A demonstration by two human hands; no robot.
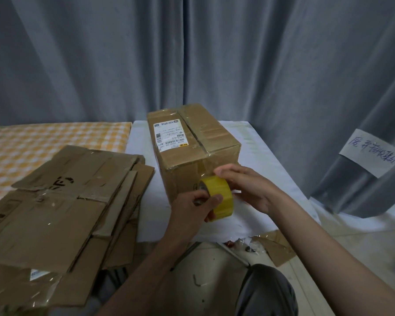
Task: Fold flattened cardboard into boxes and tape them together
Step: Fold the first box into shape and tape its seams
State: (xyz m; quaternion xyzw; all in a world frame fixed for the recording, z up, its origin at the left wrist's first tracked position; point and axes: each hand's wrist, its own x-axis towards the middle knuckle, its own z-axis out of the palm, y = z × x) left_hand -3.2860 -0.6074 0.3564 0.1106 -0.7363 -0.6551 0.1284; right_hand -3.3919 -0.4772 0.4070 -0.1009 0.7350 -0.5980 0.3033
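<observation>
A folded brown cardboard box (193, 144) stands on the white table (269, 160), flaps closed, with a white shipping label on top and clear tape along its seam. My left hand (195, 213) grips a yellow tape roll (219, 198) just in front of the box's near face. My right hand (244, 185) lies over the roll's far side, fingers stretched toward the box's lower near edge. A stack of flattened cardboard (62, 201) sits to the left.
Grey curtains (214, 53) hang behind the table. A yellow checked cloth (37, 142) covers the surface at far left. A handwritten paper note (372, 153) is fixed on the curtain at right. Cardboard scraps and tape bits (267, 245) lie on the floor below.
</observation>
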